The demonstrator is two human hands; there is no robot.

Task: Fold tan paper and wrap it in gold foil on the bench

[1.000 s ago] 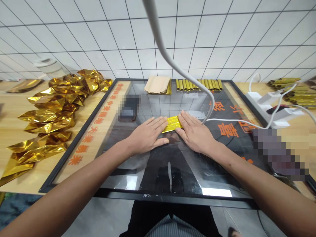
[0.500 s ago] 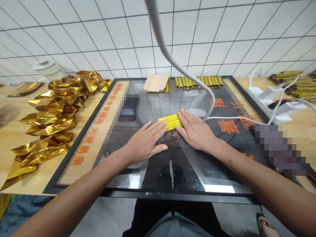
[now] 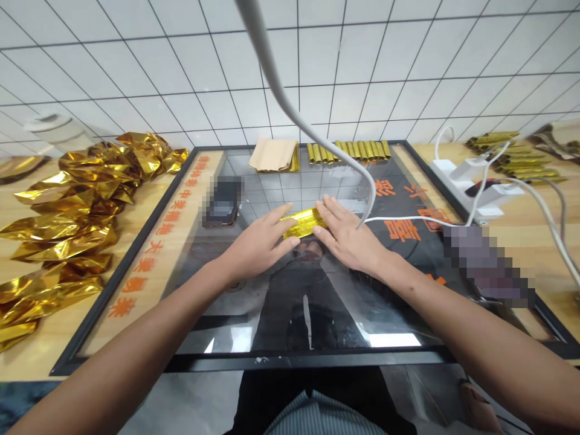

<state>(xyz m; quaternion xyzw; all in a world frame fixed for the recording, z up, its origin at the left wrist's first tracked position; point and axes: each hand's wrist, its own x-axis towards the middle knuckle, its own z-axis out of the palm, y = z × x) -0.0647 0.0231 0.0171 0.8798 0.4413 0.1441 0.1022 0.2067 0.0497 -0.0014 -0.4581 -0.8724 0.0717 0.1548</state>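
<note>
A folded piece of shiny gold foil paper (image 3: 302,223) lies across the middle of the black-framed glass panel (image 3: 312,326), its surface creased lengthwise. At its left end is my left hand (image 3: 259,238), fingers along the upper side and thumb below, closed around that end. My right hand (image 3: 345,235) has the opposite end between its fingers and thumb. The fingertips cover both ends of the foil paper.
Crumpled gold foil pieces (image 3: 67,211) pile up on the left. Behind stand a beige paper stack (image 3: 273,155) and a row of gold rolls (image 3: 362,150). A phone (image 3: 222,202) lies on the glass. A white cable (image 3: 290,103) hangs over the panel; a power strip (image 3: 466,187) sits right.
My left thumb has come in to the foil paper, and the fingers of both hands, flat before, now bend around its ends. The view has shifted slightly right.
</note>
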